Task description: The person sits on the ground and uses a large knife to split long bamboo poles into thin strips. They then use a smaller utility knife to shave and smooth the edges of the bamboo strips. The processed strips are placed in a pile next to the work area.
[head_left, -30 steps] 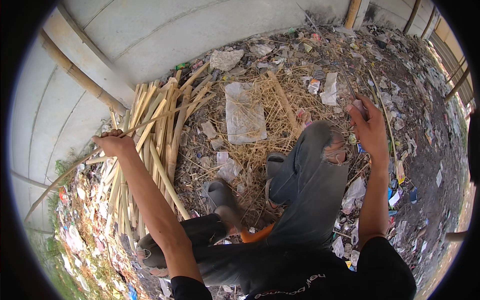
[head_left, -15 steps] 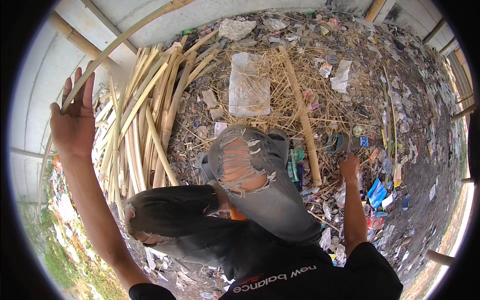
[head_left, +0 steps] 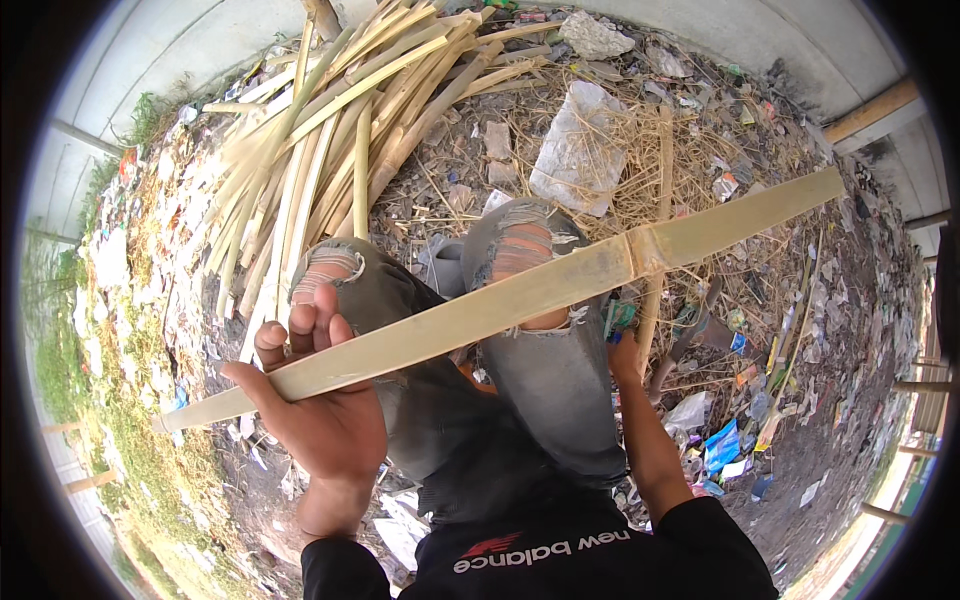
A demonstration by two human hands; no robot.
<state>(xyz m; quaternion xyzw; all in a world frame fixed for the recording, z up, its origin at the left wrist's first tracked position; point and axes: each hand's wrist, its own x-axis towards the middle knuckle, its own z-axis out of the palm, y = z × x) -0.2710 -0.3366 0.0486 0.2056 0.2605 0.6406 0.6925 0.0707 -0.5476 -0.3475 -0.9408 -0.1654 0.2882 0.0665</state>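
Observation:
A long, pale split bamboo strip [head_left: 480, 310] with one node stretches across my lap, rising to the right. My left hand [head_left: 335, 425] holds it near its left end, the thumb on one side and the fingers curled up behind. My right hand [head_left: 624, 355] is low beside my right knee, close to a green wrapper [head_left: 619, 317] and a bamboo pole [head_left: 652, 300] on the ground. Its fingers are partly hidden, and whether they grip anything does not show. A dark, curved piece [head_left: 682, 345] lies just right of that hand.
Bamboo strips [head_left: 330, 130] are heaped at the far left. A pale flat slab [head_left: 578, 150] lies among straw ahead of my knees, with a rock [head_left: 596, 36] beyond. Plastic litter, including a blue packet [head_left: 720, 447], covers the ground at right. A concrete wall [head_left: 700, 40] stands behind.
My left hand has come down and inward, bringing the bamboo strip across my lap. My right hand has drawn in toward my knee. The view has shifted, and my left knee is now raised.

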